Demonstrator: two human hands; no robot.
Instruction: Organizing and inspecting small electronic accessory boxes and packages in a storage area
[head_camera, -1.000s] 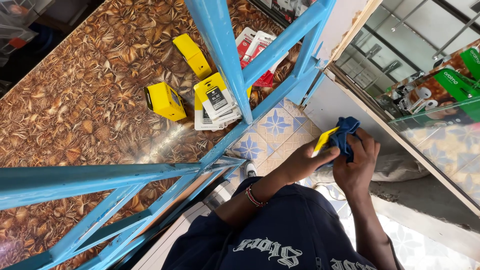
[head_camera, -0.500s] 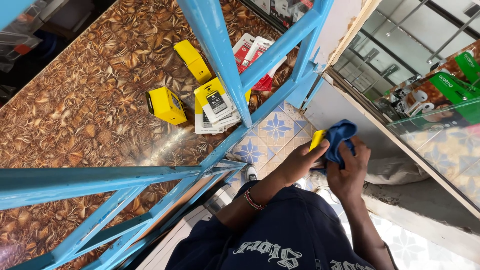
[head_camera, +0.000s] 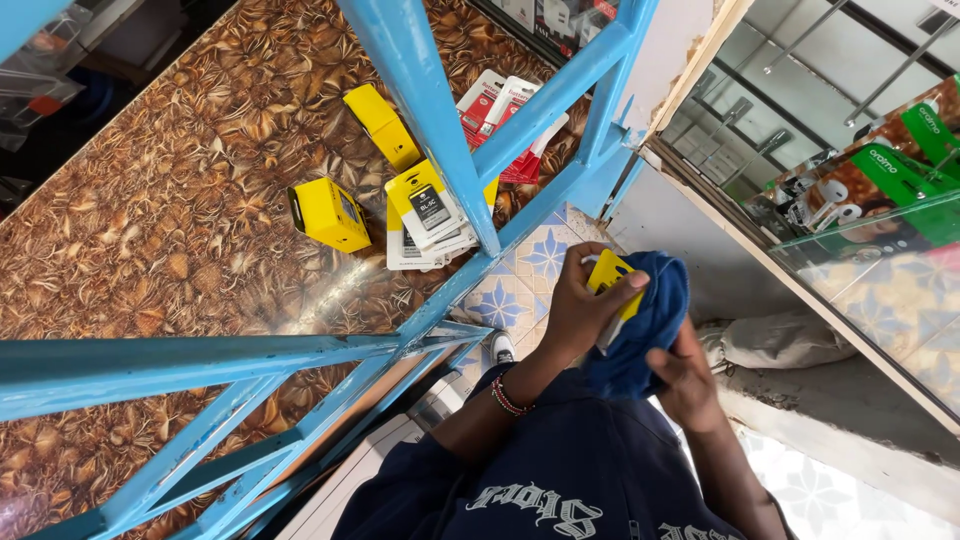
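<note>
My left hand (head_camera: 573, 312), with a beaded bracelet at the wrist, grips a small yellow packaged card (head_camera: 607, 271) by its edge. My right hand (head_camera: 686, 379) holds a dark blue cloth (head_camera: 652, 312) bunched against the right side and underside of the card. Both hands are in front of my navy sweatshirt, above a tiled floor (head_camera: 522, 282). The cloth hides part of the card.
A blue metal frame (head_camera: 420, 100) crosses the view over a brown patterned counter (head_camera: 170, 230). On the counter lie two yellow boxes (head_camera: 328, 213), a stack of yellow-and-white carded packs (head_camera: 428, 212) and red-and-white packs (head_camera: 498, 108). A glass display case (head_camera: 870, 210) stands at the right.
Both hands have come closer together and slightly left. The blue cloth now wraps further around the yellow card, and the left fingers have shifted on the card's edge.
</note>
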